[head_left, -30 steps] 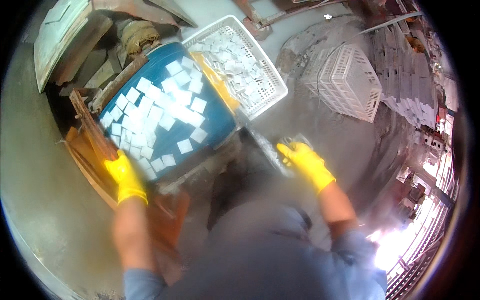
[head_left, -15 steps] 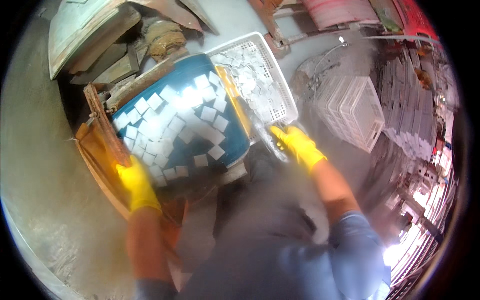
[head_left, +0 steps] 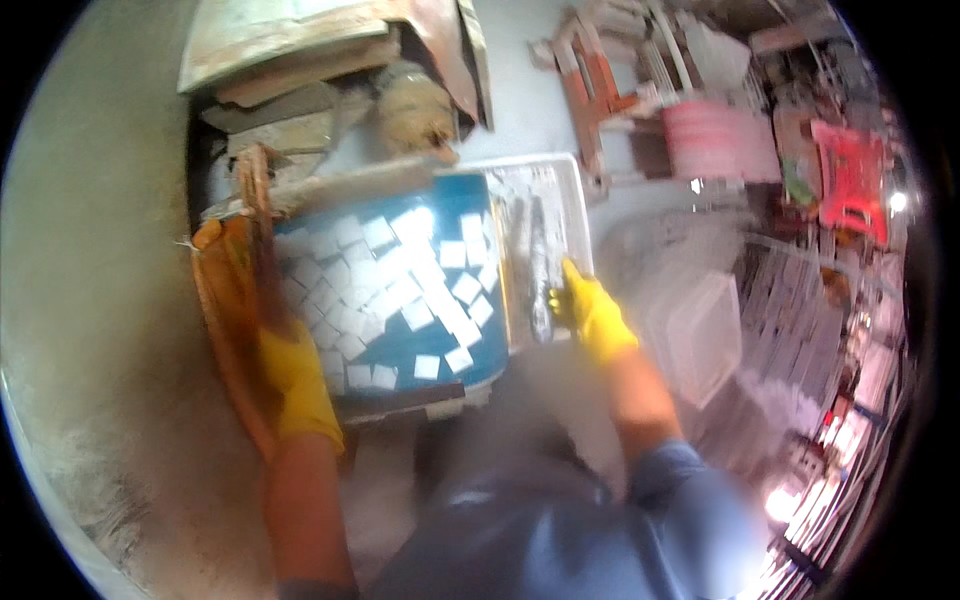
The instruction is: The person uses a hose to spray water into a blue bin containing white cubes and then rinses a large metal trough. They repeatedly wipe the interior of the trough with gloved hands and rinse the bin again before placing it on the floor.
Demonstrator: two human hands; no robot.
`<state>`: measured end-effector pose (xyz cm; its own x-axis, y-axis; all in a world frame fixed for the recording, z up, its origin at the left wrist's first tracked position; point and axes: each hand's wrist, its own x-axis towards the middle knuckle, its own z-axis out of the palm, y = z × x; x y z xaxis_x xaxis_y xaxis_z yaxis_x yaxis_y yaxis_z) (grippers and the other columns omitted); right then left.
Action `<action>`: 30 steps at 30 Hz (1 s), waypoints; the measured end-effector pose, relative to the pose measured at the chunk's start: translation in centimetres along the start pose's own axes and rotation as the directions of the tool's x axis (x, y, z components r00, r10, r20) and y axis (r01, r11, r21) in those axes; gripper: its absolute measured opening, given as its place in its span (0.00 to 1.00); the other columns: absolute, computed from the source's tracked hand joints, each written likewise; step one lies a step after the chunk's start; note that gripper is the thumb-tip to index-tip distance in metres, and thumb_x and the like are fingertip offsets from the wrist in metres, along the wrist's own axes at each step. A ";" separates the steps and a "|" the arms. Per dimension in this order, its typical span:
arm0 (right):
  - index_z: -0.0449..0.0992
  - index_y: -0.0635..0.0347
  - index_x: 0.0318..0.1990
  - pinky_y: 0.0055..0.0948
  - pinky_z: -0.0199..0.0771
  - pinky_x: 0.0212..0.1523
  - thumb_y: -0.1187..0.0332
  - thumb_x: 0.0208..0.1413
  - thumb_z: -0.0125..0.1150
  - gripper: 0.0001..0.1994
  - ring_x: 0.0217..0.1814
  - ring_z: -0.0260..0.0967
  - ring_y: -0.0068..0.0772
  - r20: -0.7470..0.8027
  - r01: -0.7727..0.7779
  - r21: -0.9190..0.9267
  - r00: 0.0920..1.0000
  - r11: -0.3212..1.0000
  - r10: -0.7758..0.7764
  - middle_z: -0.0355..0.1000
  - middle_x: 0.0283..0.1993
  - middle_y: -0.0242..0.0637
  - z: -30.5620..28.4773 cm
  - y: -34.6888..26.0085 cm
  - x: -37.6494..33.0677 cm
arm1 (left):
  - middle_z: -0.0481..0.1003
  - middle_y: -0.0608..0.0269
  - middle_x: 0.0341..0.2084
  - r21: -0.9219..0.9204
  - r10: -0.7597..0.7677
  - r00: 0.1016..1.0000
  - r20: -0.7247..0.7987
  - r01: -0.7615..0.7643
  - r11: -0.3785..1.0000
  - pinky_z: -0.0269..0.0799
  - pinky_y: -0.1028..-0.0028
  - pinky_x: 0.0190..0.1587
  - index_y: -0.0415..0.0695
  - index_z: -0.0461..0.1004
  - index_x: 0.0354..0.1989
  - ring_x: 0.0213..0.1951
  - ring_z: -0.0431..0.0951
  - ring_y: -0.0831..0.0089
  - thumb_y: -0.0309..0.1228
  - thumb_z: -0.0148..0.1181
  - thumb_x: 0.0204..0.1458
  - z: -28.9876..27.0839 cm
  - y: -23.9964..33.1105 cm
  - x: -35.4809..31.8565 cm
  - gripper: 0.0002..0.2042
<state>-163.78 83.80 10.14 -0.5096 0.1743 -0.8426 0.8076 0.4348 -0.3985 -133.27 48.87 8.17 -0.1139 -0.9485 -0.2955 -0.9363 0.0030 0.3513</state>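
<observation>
Yellow-gloved left hand (head_left: 297,385) grips the left rim of the blue tub (head_left: 395,290) of white square pieces (head_left: 400,290); the right hand (head_left: 592,318) closes on the white crate's (head_left: 545,255) near edge, just beside the tub's right rim.

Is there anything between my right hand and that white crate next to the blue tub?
Nothing visible. The right hand in its yellow glove already touches the white crate at its near edge, right beside the blue tub of white pieces.
</observation>
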 end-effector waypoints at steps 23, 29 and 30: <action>0.72 0.63 0.58 0.39 0.74 0.57 0.51 0.68 0.56 0.24 0.54 0.75 0.45 0.544 0.418 0.587 0.430 0.693 -0.721 0.77 0.52 0.46 44.6 -46.6 -13.5 | 0.78 0.40 0.50 -0.025 0.027 0.999 -0.033 -0.028 0.999 0.74 0.56 0.55 0.37 0.68 0.65 0.51 0.79 0.43 0.38 0.69 0.50 0.0 -1.8 2.1 0.34; 0.71 0.61 0.63 0.36 0.74 0.58 0.50 0.69 0.53 0.26 0.56 0.76 0.43 0.317 0.850 0.266 0.368 0.455 -0.874 0.78 0.56 0.45 45.1 -42.8 -16.5 | 0.79 0.39 0.49 -0.055 0.067 0.995 -0.071 -0.071 0.996 0.74 0.56 0.56 0.36 0.68 0.64 0.51 0.80 0.43 0.40 0.69 0.52 0.2 -2.1 1.7 0.33; 0.70 0.60 0.64 0.35 0.73 0.58 0.50 0.69 0.52 0.26 0.56 0.77 0.43 0.285 0.909 0.197 0.305 0.367 -0.909 0.78 0.56 0.45 44.5 -41.6 -17.7 | 0.79 0.39 0.49 -0.032 0.071 0.995 -0.071 -0.074 0.997 0.74 0.56 0.56 0.36 0.68 0.63 0.51 0.80 0.43 0.40 0.69 0.51 0.2 -1.9 1.5 0.33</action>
<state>-175.19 23.32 25.51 -0.8044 -0.5941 0.0019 -0.1087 0.1440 -0.9836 -131.74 47.50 6.89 -0.1565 -0.9660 -0.2060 -0.9142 0.0628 0.4004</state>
